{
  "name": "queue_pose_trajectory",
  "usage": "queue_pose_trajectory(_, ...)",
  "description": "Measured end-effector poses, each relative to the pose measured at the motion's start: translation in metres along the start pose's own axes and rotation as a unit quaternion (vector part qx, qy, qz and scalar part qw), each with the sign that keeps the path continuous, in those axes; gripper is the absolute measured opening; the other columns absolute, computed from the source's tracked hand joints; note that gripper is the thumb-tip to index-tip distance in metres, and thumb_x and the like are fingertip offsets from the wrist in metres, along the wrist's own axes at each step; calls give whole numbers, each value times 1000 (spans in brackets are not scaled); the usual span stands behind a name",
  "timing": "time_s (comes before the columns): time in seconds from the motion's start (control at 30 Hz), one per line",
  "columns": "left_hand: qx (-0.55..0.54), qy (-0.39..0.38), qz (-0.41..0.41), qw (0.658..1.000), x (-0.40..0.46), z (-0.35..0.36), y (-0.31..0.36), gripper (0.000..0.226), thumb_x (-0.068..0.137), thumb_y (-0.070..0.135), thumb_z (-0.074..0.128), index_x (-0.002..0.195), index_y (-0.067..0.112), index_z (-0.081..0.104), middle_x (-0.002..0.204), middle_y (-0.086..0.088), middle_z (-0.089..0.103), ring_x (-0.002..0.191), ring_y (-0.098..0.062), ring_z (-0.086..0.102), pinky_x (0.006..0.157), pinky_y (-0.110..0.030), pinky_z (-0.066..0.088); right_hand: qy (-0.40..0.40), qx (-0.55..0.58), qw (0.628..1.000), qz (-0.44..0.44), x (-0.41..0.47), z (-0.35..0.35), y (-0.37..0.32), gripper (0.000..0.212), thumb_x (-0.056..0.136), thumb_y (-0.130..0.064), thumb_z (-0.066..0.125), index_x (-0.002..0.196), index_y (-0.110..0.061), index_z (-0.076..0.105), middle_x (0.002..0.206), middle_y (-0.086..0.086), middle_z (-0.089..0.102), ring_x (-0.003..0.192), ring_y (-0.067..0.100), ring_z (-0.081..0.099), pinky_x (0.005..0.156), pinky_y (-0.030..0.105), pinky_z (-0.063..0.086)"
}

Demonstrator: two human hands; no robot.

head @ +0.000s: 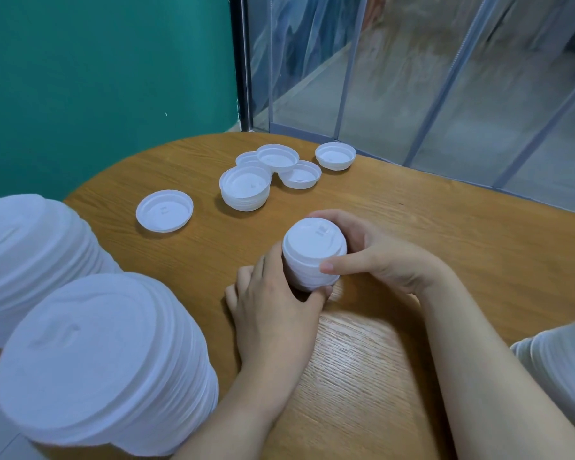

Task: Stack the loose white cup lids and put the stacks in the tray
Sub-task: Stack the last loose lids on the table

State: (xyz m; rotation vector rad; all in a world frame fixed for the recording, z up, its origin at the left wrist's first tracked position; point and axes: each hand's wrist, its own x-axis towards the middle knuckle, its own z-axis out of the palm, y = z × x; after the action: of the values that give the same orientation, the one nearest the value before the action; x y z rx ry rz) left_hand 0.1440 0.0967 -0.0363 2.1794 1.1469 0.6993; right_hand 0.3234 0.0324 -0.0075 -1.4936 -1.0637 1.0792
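Observation:
A short stack of white cup lids (312, 252) stands dome up on the wooden table (462, 234). My left hand (276, 307) grips its near left side. My right hand (372, 250) curls round its right side, thumb across the front. Farther back an upturned stack of lids (244, 190) stands, with three loose upturned lids (277, 157) overlapping behind it. One lid (335, 156) lies alone at the back right. A single upturned lid (164, 210) lies to the left. Two tall stacks of lids (90, 363) fill the near left; what they stand in is hidden.
The table's curved far edge meets a green wall (97, 78) and a glass partition (412, 78). A pale cloth, perhaps my clothing (558, 370), shows at the right edge.

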Motion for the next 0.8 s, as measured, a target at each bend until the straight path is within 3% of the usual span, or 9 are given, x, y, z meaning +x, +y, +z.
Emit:
queue_pose_trajectory(0.1,-2,-3,-3,1000,0,0,0,67,74,58,81,131,43,50,118,25,62,112,-5,42,93,-25,23,-14,1,1000,6,-1,0,-1,70,76,-6,78,140,-22,55,137,-2,65,129,12,60,102,27,50)
queue_pose_trajectory(0.2,-3,-6,-6,1000,0,-1,0,69,74,57,82,133,43,49,118,25,62,113,-6,42,94,-26,23,-11,4,1000,6,-5,-3,-4,74,76,-22,82,144,-27,53,141,-9,63,134,9,55,109,31,45)
queue_pose_trajectory(0.27,-6,-5,-7,1000,0,-3,0,69,74,57,82,133,42,50,117,24,62,114,-7,43,95,-27,25,65,24,997,-30,-4,-10,-9,66,78,-36,78,140,-26,57,140,-8,64,135,10,55,111,33,44)
queue_pose_trajectory(0.33,-7,-4,-5,1000,-1,-2,0,71,73,58,82,134,40,50,117,24,61,114,-7,42,94,-26,22,187,29,979,-70,3,-23,-15,46,87,-35,74,130,-23,64,131,-4,70,126,10,62,103,32,50)
queue_pose_trajectory(0.4,-3,-2,-5,1000,-1,-1,-1,73,73,58,83,136,40,50,118,24,61,114,-7,42,93,-25,21,305,-26,950,-66,20,-39,-16,29,92,-29,75,120,-24,69,122,-5,72,114,5,65,95,30,51)
queue_pose_trajectory(0.47,1,-4,-5,1000,-1,0,-1,72,74,59,82,135,42,49,118,25,61,115,-7,42,96,-26,24,376,-131,916,-42,45,-57,-8,25,93,-28,75,117,-29,70,122,-10,68,117,4,60,97,32,50)
queue_pose_trajectory(0.63,-13,-7,-11,1000,-1,2,-2,78,73,61,81,140,43,46,127,28,57,118,-4,38,102,-28,24,350,-348,869,-44,108,-89,18,35,97,-24,69,132,-22,65,144,-2,55,139,18,43,118,40,34)
queue_pose_trajectory(0.7,-14,-4,-10,1000,-1,3,-3,79,71,60,83,139,43,47,125,27,58,118,-4,38,100,-28,23,334,-416,845,-41,123,-96,22,34,98,-22,67,132,-19,67,145,2,57,140,22,43,116,43,35)
queue_pose_trajectory(0.8,-12,-1,-8,1000,0,7,-5,80,66,58,86,135,43,51,122,27,61,116,-5,41,100,-31,27,304,-530,791,-45,130,-99,23,22,97,-17,64,117,-17,74,125,-1,67,129,24,53,102,41,39)
